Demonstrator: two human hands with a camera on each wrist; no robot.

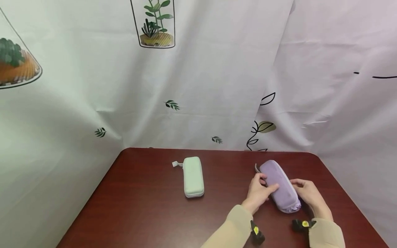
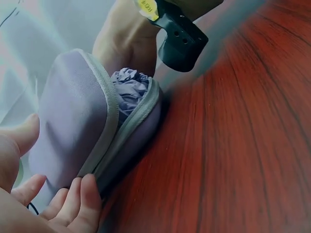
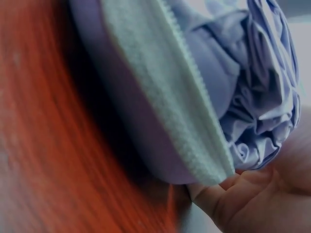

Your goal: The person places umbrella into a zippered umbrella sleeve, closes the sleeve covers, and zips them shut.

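Case (image 1: 282, 193) between the hands — left hand (image 1: 258, 191) gripping it, right hand (image 1: 311, 195) at its edge, grasp unclear — zip (image 2: 112, 103) part-open; likely zip work, next needing a steady pull.

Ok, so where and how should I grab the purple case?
Probably round the middle of the purple case, coming in from both long sides: it is long and narrow, slanting away from you. I'd avoid the near end, where the zipper is open and crumpled cloth bulges out.
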